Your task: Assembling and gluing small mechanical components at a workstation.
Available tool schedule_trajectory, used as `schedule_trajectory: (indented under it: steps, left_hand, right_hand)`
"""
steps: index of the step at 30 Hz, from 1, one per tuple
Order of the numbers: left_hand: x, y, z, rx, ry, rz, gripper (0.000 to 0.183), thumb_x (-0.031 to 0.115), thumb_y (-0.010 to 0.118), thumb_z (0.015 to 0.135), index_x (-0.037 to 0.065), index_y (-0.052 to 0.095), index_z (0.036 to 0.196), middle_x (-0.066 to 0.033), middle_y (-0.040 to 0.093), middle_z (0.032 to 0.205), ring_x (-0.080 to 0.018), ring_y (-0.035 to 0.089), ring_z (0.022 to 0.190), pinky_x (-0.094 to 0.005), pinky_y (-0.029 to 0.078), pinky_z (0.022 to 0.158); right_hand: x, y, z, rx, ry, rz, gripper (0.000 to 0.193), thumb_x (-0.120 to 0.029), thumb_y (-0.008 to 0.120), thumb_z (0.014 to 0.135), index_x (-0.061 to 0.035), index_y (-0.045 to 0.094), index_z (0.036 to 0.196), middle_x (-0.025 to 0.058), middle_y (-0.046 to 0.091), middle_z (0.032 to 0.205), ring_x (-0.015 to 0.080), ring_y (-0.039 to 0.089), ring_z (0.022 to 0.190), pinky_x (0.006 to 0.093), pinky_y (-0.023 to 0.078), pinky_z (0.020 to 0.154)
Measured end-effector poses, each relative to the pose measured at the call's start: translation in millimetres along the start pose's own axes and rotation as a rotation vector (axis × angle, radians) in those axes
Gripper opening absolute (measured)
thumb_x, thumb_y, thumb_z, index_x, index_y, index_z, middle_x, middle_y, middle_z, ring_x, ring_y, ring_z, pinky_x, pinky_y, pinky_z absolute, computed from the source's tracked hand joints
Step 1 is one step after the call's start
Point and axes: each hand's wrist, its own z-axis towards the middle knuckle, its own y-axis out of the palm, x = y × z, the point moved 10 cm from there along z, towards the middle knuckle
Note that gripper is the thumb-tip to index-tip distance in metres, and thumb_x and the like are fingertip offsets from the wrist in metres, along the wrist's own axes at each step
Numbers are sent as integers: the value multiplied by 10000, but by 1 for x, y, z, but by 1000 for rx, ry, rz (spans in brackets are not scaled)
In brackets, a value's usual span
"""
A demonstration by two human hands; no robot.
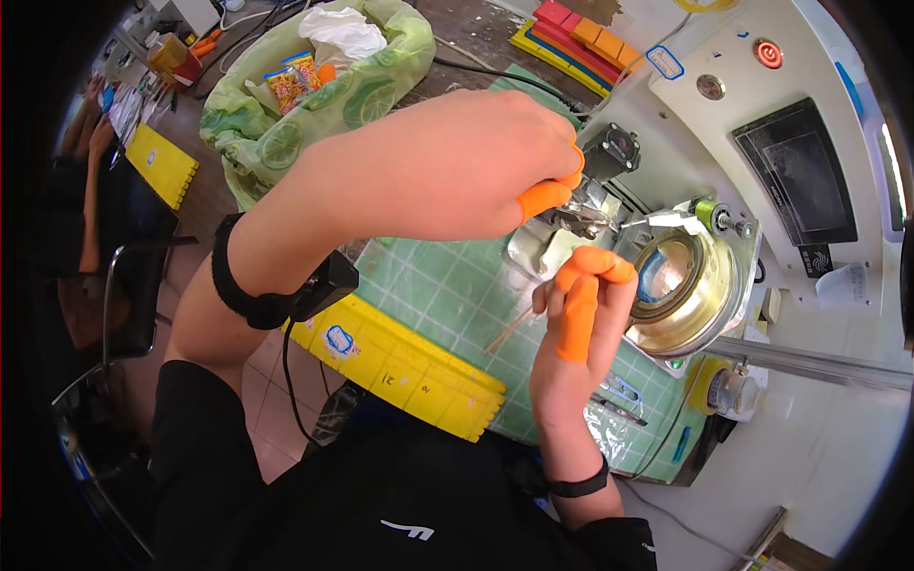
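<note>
My left hand (486,164) reaches across from the left with its fingers bent down at a small metal fixture (586,214). Orange finger cots cover the fingertips that show, and whatever they grip is hidden behind the hand. Closer to me, my right hand (571,347) is raised, thumb and forefinger in orange cots and pressed together. Anything in that pinch is too small to make out. Just right of it stands a round brass-coloured machine part (681,295) with a ringed opening. A green knob-like part (709,214) sits above the ring.
A green gridded cutting mat (428,285) lies under my hands, with a yellow notched strip (400,366) along its near edge. A bag-lined bin (238,124) stands back left. The white machine housing (705,124) rises at right, bearing a dark screen (795,171). Coloured strips (581,43) lie behind.
</note>
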Motion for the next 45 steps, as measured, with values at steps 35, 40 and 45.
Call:
schedule_trajectory:
  steps: [35, 40, 45]
  left_hand:
    - [28, -12, 32, -20, 439, -315, 65, 48, 769, 828, 26, 720, 865, -122, 727, 1070, -259, 683, 800, -317, 541, 671]
    - [25, 46, -22, -276, 131, -642, 81, 73, 765, 868, 28, 720, 918, -106, 744, 1061, -248, 714, 749, -340, 555, 629]
    - [54, 52, -43, -562, 238, -685, 90, 122, 784, 854, 50, 744, 891, -63, 756, 990, -162, 679, 651, -296, 530, 577]
  right_hand:
    - [36, -19, 33, 229, 74, 349, 247, -226, 501, 1108, -78, 471, 1303, -11, 504, 1044, 54, 445, 810, 228, 398, 718]
    - [29, -20, 19, 248, 21, 300, 160, -161, 508, 1097, -78, 507, 1234, -6, 503, 1062, 64, 422, 829, 222, 373, 752]
    - [40, -25, 26, 257, 35, 177, 101, -136, 542, 1081, -81, 518, 1162, -18, 499, 982, 56, 429, 788, 227, 374, 703]
